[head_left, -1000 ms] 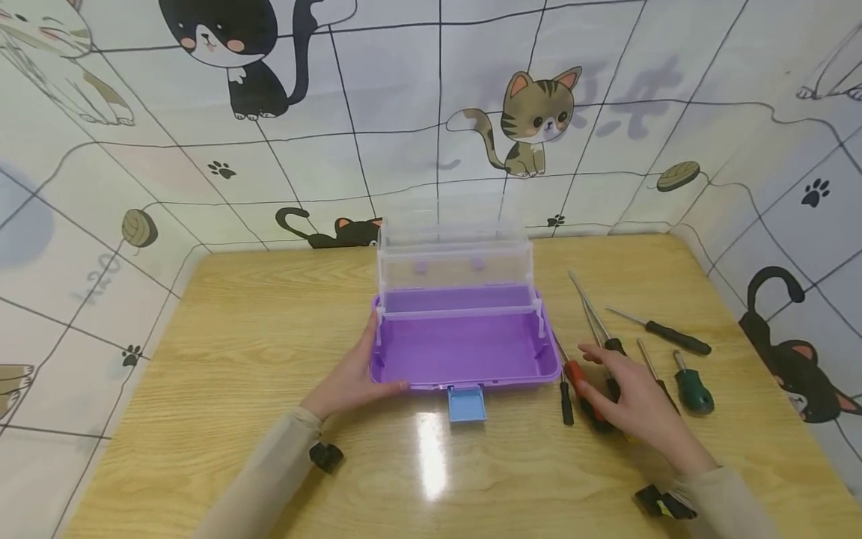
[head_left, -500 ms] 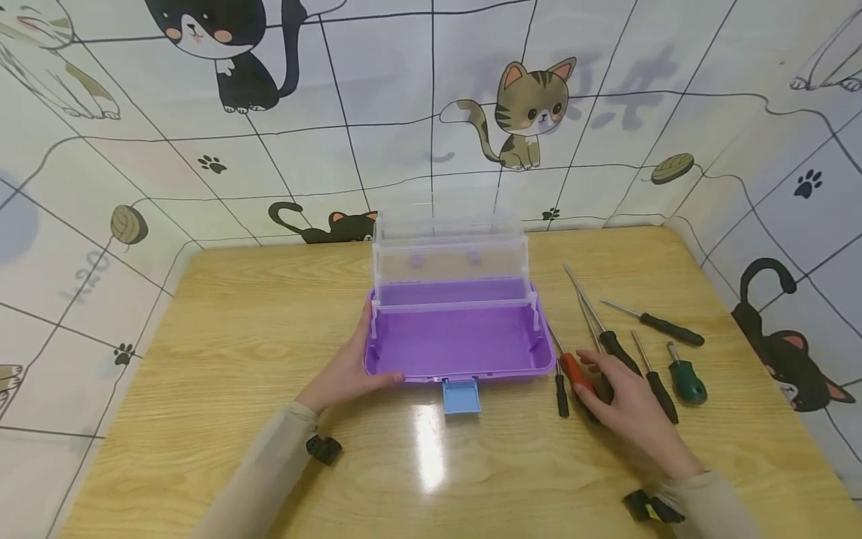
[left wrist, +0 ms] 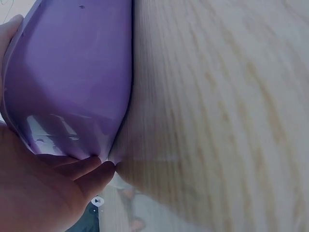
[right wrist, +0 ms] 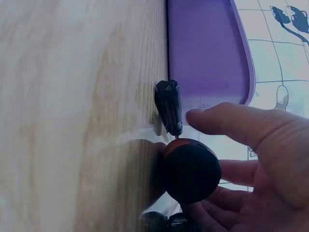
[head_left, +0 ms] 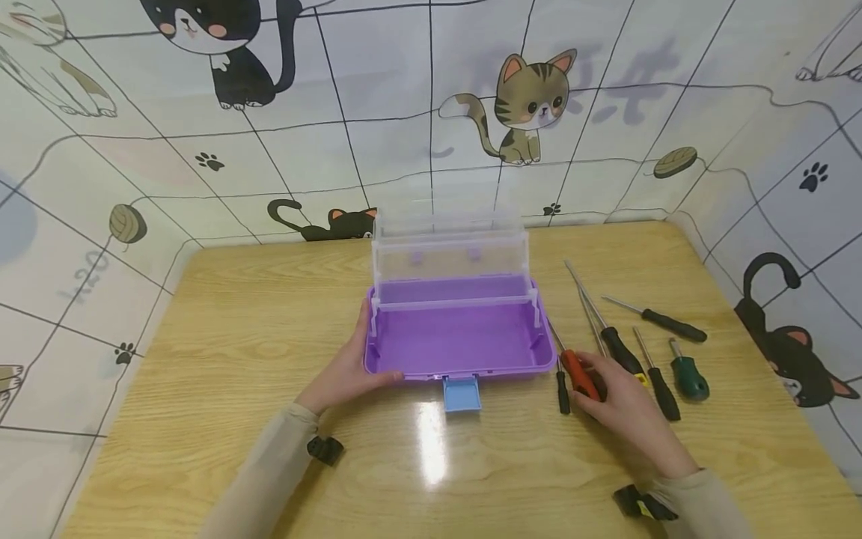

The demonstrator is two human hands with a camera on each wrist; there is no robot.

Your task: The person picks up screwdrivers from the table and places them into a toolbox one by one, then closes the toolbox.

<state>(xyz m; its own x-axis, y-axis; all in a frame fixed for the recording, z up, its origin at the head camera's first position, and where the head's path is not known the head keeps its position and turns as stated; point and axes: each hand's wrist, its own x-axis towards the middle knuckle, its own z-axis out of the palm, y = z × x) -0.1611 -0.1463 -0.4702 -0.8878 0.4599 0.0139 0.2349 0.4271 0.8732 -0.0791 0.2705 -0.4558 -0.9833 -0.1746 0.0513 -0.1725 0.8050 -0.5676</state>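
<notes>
A purple plastic toolbox (head_left: 458, 340) stands on the table, its clear lid (head_left: 451, 254) raised at the back and its blue latch (head_left: 462, 395) hanging at the front. My left hand (head_left: 343, 374) grips the box's left end, thumb along the front rim. In the left wrist view, curled fingertips (left wrist: 99, 169) touch the purple wall low down. To the right of the box, my right hand (head_left: 622, 393) holds a red-and-black screwdriver (head_left: 579, 374) by its handle. From the right wrist view its round black handle end (right wrist: 192, 173) lies between thumb and fingers.
A small black screwdriver (head_left: 563, 393) lies between the box and my right hand. Beyond the hand lie a large black screwdriver (head_left: 622, 352), two slimmer black ones (head_left: 665, 395) (head_left: 673, 326) and a stubby green one (head_left: 688, 378). A cat-print wall covering (head_left: 397, 165) encloses the table.
My right hand has come down and closed round the red-and-black screwdriver's handle, shifting slightly left. The left hand stays on the toolbox. The head view has shifted a little.
</notes>
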